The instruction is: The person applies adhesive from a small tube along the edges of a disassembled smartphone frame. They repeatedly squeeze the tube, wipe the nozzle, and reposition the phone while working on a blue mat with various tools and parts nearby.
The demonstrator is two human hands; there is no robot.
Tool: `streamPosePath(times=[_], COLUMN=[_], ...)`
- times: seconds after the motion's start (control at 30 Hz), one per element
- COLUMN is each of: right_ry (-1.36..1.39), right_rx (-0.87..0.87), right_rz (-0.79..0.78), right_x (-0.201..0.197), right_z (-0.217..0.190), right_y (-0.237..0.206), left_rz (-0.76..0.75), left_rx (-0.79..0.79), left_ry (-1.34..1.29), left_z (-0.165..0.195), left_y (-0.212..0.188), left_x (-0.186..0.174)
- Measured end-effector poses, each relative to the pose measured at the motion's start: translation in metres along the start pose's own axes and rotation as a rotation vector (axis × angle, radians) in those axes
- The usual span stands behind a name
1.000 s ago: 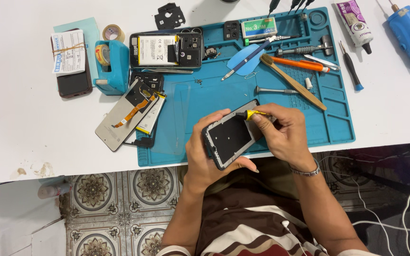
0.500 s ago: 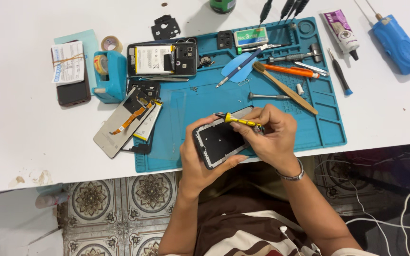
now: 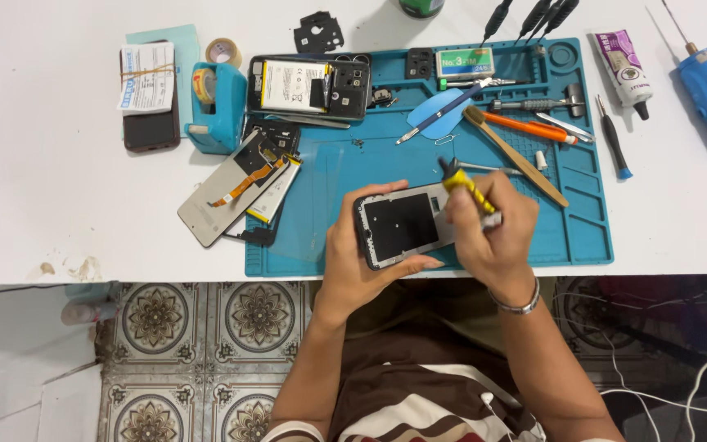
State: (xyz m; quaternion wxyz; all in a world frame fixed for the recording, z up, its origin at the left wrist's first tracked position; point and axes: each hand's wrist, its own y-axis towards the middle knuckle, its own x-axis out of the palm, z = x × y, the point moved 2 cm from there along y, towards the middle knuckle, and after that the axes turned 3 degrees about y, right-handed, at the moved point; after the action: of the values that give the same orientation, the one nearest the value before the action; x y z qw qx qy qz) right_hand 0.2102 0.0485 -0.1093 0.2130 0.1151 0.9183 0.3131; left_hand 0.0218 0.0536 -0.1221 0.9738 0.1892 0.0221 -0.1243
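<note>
Left hand [image 3: 352, 260] grips an opened phone frame [image 3: 403, 227] over the blue mat's [image 3: 583, 229] near edge; right hand [image 3: 493, 233], just right, closes around a yellow-handled screwdriver [image 3: 466, 185].

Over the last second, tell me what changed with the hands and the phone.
The right hand swung the yellow screwdriver from lying across the phone frame's top edge to standing more upright over its right end. The left hand kept its grip on the frame. The parts on the blue mat stayed put.

One head-worn camera looks straight down from close above onto the white table [image 3: 34, 213] and patterned floor tiles [image 3: 206, 352].
</note>
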Motion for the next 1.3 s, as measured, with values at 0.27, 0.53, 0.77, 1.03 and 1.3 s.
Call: streamPosePath(times=[0.27,0.53,0.77,1.03,1.3], right_ry=[-0.085,0.286,1.387,0.971,1.329], right_rx=[0.169,0.167,0.346,0.313,0.301], right_rz=[-0.043,-0.001,-0.128,-0.294,-0.199], right_x=[0.0,-0.012,-0.011,0.026,0.046], right_z=[-0.004,-0.016,-0.017,-0.006,0.001], right_y=[0.011,0.037,0.05,0.052,0.044], left_rz=[-0.006,-0.027,-0.018,-0.022,-0.028], left_rx=[0.023,0.007,0.087,0.062,0.075], left_ry=[-0.015,-0.025,0.035,0.043,0.057], left_z=[0.001,0.001,0.004,0.002,-0.002], left_y=[-0.001,0.002,-0.001,-0.003,-0.006], left_x=[0.005,0.002,0.004,0.0,-0.007])
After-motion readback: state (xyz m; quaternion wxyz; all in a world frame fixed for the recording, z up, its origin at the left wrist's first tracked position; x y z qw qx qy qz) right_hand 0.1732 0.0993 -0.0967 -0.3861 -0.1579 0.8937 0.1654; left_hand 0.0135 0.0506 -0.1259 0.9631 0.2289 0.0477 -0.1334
